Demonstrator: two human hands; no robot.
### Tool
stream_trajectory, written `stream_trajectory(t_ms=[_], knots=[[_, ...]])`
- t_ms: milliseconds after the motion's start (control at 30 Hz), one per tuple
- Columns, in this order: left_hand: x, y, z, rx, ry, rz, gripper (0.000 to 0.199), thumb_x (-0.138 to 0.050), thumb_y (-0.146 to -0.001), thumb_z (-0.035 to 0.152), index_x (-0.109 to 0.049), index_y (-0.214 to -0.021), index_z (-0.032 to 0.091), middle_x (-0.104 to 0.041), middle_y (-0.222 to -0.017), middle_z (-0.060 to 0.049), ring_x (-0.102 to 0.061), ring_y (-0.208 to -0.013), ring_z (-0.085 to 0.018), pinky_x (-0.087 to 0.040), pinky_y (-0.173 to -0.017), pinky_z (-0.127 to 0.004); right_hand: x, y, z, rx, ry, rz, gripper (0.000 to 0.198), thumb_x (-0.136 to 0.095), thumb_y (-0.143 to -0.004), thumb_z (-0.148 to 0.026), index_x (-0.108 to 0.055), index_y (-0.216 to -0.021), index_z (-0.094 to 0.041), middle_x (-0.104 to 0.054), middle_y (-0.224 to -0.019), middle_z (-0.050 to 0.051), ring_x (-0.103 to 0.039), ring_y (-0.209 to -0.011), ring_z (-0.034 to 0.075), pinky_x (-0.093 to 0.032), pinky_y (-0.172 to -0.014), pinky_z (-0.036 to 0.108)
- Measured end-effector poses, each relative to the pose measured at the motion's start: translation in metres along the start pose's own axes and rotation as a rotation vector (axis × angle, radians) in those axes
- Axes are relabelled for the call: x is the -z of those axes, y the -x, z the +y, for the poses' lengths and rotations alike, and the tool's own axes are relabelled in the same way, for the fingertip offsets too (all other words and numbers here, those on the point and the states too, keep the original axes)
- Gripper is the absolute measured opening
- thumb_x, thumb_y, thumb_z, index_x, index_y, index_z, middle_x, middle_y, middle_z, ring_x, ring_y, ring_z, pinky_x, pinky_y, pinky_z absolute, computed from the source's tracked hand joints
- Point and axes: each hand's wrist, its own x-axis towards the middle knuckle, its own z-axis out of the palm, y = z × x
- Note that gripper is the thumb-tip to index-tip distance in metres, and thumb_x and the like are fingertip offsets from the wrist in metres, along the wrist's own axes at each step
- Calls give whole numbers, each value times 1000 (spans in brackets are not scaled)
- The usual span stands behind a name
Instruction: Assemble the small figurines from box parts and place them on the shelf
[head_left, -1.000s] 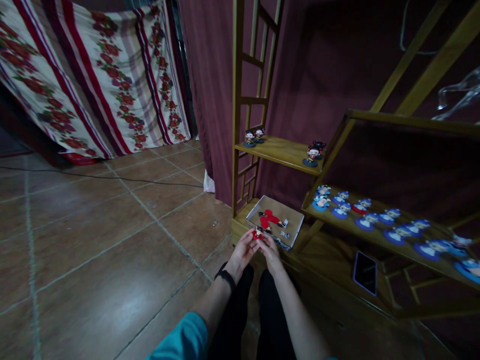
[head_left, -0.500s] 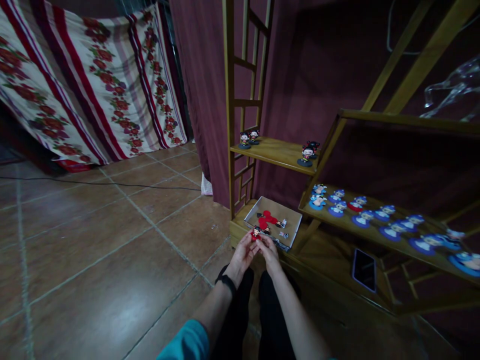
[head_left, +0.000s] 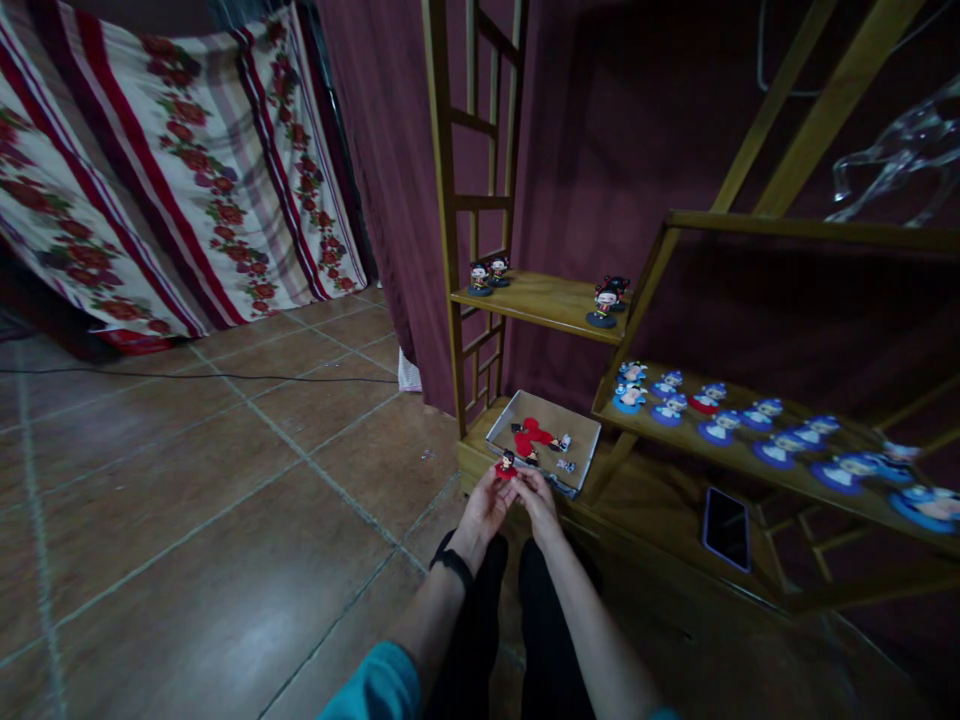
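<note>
Both hands, left [head_left: 486,505] and right [head_left: 537,499], pinch a dark-haired figurine with a red base [head_left: 507,464] between their fingertips; it stands upright just beyond the fingers, at the near edge of the shallow box [head_left: 564,421] holding red pieces [head_left: 529,433].

The held figurine [head_left: 508,462] is wearing black hair over a red base. Plain red discs [head_left: 523,444] are brightening the tan, white-edged box [head_left: 576,428]. On the yellow-brown shelving unit [head_left: 444,200], the upper figurines [head_left: 604,303] are mixing black and red above dark grey bases, while the lower figurines [head_left: 721,427] are pairing blue with white, one on a red base. The smartphone [head_left: 727,530] is displaying a black screen rimmed in purple. The curtain [head_left: 397,200] is hanging plain maroon; the floral cloth [head_left: 206,165] is alternating red roses with maroon stripes on white. Brown floor tiles [head_left: 187,540] are meeting along pale grey lines
</note>
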Motion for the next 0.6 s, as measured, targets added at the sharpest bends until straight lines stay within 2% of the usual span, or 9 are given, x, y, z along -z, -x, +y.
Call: stream_trajectory(t_ms=[200,600], knots=[[3,-4,-1,23,36,31,24,-44,-83,30,-58,-91,11,-63,-83,-10,-61,-77,-15,-49,-74,-29,1,2,-2,-33,-5,-24,32,-66,-60,-43,-60,-85,-24,-65,-88,2,-57,-76,18,-43,-63,28],[1,-4,1,40,63,57,24,-45,-83,32,-58,-84,11,-61,-76,-9,-60,-70,-13,-49,-68,-26,2,3,0,-32,-7,-17,31,-63,-64,-42,-61,-88,-24,-65,-92,2,-58,-81,19,-44,-65,28]])
